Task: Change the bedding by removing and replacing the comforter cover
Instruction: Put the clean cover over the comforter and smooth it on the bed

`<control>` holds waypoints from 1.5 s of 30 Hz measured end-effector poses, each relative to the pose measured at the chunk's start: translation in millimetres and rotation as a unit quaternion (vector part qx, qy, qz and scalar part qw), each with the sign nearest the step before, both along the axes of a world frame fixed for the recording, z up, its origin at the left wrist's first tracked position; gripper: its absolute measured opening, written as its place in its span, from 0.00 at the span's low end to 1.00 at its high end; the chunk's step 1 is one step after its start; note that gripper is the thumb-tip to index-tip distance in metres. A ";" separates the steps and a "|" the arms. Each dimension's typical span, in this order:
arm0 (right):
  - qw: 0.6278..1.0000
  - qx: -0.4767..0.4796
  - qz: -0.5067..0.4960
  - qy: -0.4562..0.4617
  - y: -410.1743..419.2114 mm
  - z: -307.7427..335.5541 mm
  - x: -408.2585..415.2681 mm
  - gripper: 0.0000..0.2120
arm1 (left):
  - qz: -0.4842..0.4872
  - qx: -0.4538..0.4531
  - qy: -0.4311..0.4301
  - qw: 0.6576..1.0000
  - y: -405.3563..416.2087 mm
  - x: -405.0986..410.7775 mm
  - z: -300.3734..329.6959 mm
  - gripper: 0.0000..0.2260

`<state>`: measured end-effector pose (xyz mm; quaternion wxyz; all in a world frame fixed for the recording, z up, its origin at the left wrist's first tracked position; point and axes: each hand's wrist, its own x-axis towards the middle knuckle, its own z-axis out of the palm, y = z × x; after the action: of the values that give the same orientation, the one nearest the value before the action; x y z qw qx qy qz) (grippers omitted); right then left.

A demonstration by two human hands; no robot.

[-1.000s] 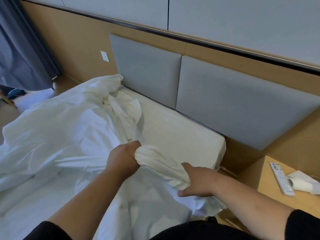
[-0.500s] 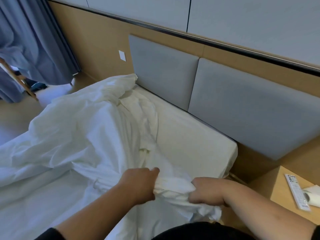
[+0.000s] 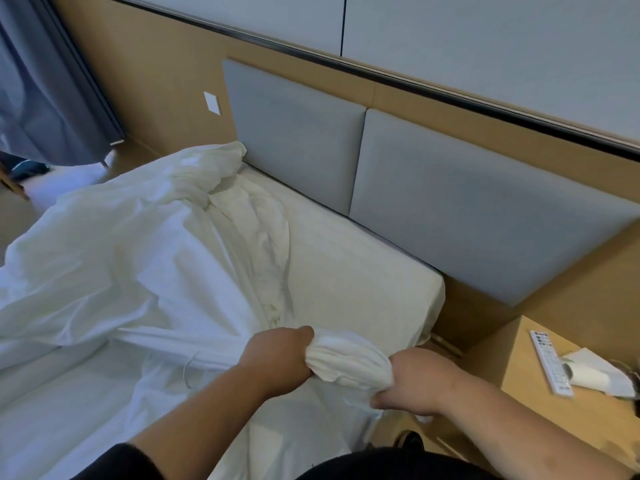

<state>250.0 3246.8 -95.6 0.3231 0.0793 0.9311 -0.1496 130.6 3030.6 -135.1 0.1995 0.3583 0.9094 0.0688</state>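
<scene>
White mattress [image 3: 363, 282] mid-frame, grey headboard [image 3: 450, 209] above; left hand [image 3: 277, 355], right hand [image 3: 415, 382] fisted on bunched comforter cover [image 3: 346, 358]; fingertips hidden.

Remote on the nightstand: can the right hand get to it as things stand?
Probably not right away: the right hand grips the bunched comforter cover. The path to the remote on the nightstand looks unobstructed once it lets go.

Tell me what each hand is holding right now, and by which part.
Both grip the same bunched roll of white bedding at the bed's near corner: left hand on its left end, right hand on its right end.
</scene>
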 end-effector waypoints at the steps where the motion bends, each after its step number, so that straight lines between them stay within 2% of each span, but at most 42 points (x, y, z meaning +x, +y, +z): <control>1: 1.000 -0.003 0.003 0.020 -6.0 -3.0 -1.8 0.27 | 0.005 0.021 0.024 0.999 -0.8 1.8 10.8 0.09; 3: 0.986 -0.132 -0.053 0.089 -23.4 -3.0 -8.9 0.39 | 0.010 0.056 0.054 0.997 0.6 7.2 36.8 0.08; 4: 0.962 -0.222 -0.099 0.121 -32.3 -1.0 -13.6 0.45 | 0.008 0.067 0.057 0.996 2.7 10.6 49.8 0.08; 5: 0.934 -0.296 -0.135 0.147 -39.5 0.3 -19.3 0.47 | 0.004 0.075 0.055 0.996 3.8 14.2 60.8 0.09; 6: 0.913 -0.337 -0.153 0.168 -44.3 0.5 -25.9 0.45 | 0.006 0.092 0.049 0.995 3.4 17.4 70.4 0.10; 7: 0.909 -0.341 -0.149 0.186 -48.2 0.6 -32.9 0.38 | 0.010 0.118 0.042 0.992 0.9 19.9 78.4 0.12; 9: 0.938 -0.274 -0.073 0.199 -52.2 6.4 -44.4 0.19 | 0.016 0.163 0.045 0.986 -11.1 20.7 85.9 0.13; 10: 0.956 -0.236 -0.027 0.175 -51.4 9.7 -47.2 0.11 | 0.002 0.160 0.063 0.985 -17.9 19.1 83.4 0.13; 11: 0.968 -0.213 0.014 0.131 -50.0 10.6 -50.1 0.06 | -0.010 0.135 0.084 0.987 -25.8 16.7 77.0 0.14; 12: 0.976 -0.198 0.045 0.079 -48.3 10.3 -51.7 0.06 | -0.014 0.091 0.095 0.991 -33.5 14.1 66.5 0.16; 14: 0.982 -0.180 0.061 0.000 -45.2 6.4 -51.5 0.05 | -0.003 -0.024 0.053 0.998 -43.2 12.6 35.4 0.28; 15: 0.982 -0.178 0.057 -0.028 -45.4 5.4 -50.6 0.02 | 0.002 -0.078 0.017 0.997 -44.9 14.8 18.4 0.31; 16: 0.981 -0.173 0.058 -0.058 -46.4 5.1 -49.3 0.04 | 0.002 -0.103 -0.009 0.995 -44.0 17.3 1.8 0.28; 17: 0.980 -0.166 0.065 -0.083 -47.2 4.5 -48.2 0.08 | 0.000 -0.097 -0.013 0.995 -41.7 17.8 -13.5 0.20; 18: 0.980 -0.158 0.069 -0.100 -47.5 4.8 -47.4 0.11 | 0.009 -0.069 -0.004 0.998 -39.2 16.4 -25.7 0.12; 19: 0.980 -0.157 0.067 -0.102 -47.1 5.6 -47.4 0.13 | 0.027 -0.031 0.002 0.999 -36.3 13.3 -35.4 0.07; 22: 0.982 -0.187 -0.009 -0.033 -33.6 6.7 -45.9 0.12 | 0.091 0.090 -0.012 0.992 -15.3 3.8 -45.7 0.10; 25: 0.965 -0.239 -0.100 0.042 -17.2 4.7 -38.0 0.15 | 0.138 0.128 -0.053 0.981 5.7 -3.7 -33.5 0.07; 28: 0.939 -0.297 -0.156 0.072 -8.0 3.0 -33.6 0.19 | 0.088 0.100 -0.105 0.986 10.3 -13.2 -12.9 0.10; 30: 0.918 -0.347 -0.180 0.063 -5.6 3.9 -32.2 0.24 | 0.044 0.026 -0.129 0.990 5.5 -13.4 -3.2 0.24; 32: 0.914 -0.368 -0.163 0.043 -9.0 6.4 -30.5 0.26 | 0.005 -0.049 -0.064 0.997 1.3 -5.2 -4.7 0.32; 33: 0.918 -0.368 -0.148 0.029 -11.5 6.6 -29.5 0.28 | -0.008 -0.056 -0.017 0.998 0.1 0.1 -10.0 0.29; 35: 0.923 -0.366 -0.118 -0.018 -15.7 4.6 -29.6 0.29 | 0.005 -0.006 0.040 0.999 -0.7 6.8 -19.8 0.16; 36: 0.918 -0.377 -0.116 -0.046 -15.6 1.2 -30.6 0.27 | 0.031 0.027 0.039 0.998 -1.7 8.6 -21.7 0.11; 37: 0.900 -0.409 -0.131 -0.073 -14.9 -2.8 -31.3 0.26 | 0.072 0.066 0.025 0.995 -3.5 9.6 -22.8 0.08; 39: 0.832 -0.494 -0.223 -0.120 -11.4 -14.0 -34.4 0.28 | 0.168 0.162 -0.022 0.972 -8.9 13.1 -21.3 0.06; 41: 0.790 -0.502 -0.324 -0.139 -7.7 -29.4 -41.1 0.32 | 0.235 0.245 -0.055 0.939 -14.6 16.6 -12.7 0.07; 42: 0.789 -0.487 -0.353 -0.130 -7.3 -36.9 -46.5 0.31 | 0.246 0.261 -0.062 0.932 -16.8 17.9 -8.0 0.08; 45: 0.820 -0.433 -0.365 -0.082 -13.3 -55.5 -69.8 0.22 | 0.246 0.288 -0.062 0.923 -20.1 15.5 -0.2 0.13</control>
<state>180.2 3233.5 -151.1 0.3212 0.2769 0.6438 -0.6369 146.1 3010.5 -135.3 0.1208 0.1601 0.8959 0.3964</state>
